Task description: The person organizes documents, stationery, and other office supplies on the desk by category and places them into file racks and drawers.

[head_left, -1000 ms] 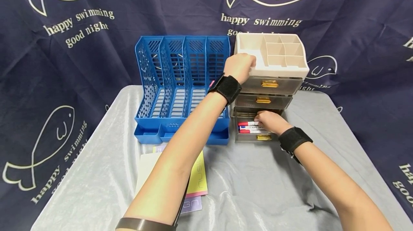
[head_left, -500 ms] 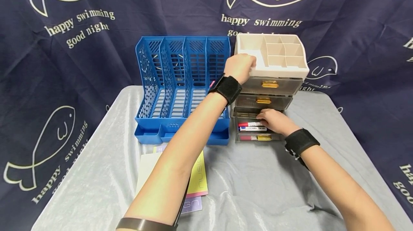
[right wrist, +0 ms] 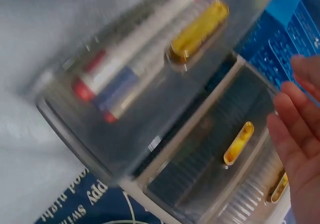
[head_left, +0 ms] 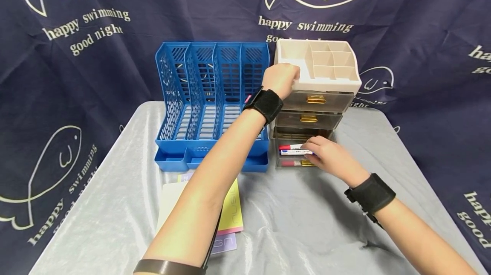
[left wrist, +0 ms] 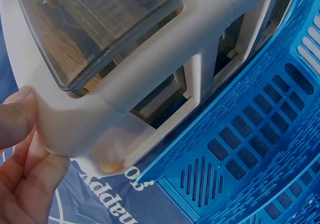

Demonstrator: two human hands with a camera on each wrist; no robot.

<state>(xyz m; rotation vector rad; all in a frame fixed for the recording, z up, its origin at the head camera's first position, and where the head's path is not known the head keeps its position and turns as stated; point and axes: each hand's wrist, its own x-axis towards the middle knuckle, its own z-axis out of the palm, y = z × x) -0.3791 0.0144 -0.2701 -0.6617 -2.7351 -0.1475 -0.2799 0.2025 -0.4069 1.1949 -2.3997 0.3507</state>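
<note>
Nearest on the surface (head_left: 307,224), under a glossy, wrinkled grey cloth, lies a small stack of flat paper pads (head_left: 230,211), yellow, pink and lilac, partly hidden by the left forearm that crosses above them. Farther in, the right hand (head_left: 331,157) rests with relaxed, nearly straight fingers over the front of the bottom drawer (head_left: 297,155), which stands pulled out; the hand covers its right part. The drawer is smoky clear plastic with a gold handle, and markers (head_left: 293,150) with white barrels and red and blue ends lie lengthwise inside. Beyond, the left hand (head_left: 281,78) clamps the near left corner of the cream drawer organizer (head_left: 326,76), thumb curled on its smooth rounded edge. Just left stands a blue file rack (head_left: 211,96) of slotted plastic. Behind hangs a dark fish-print curtain (head_left: 115,19).
</note>
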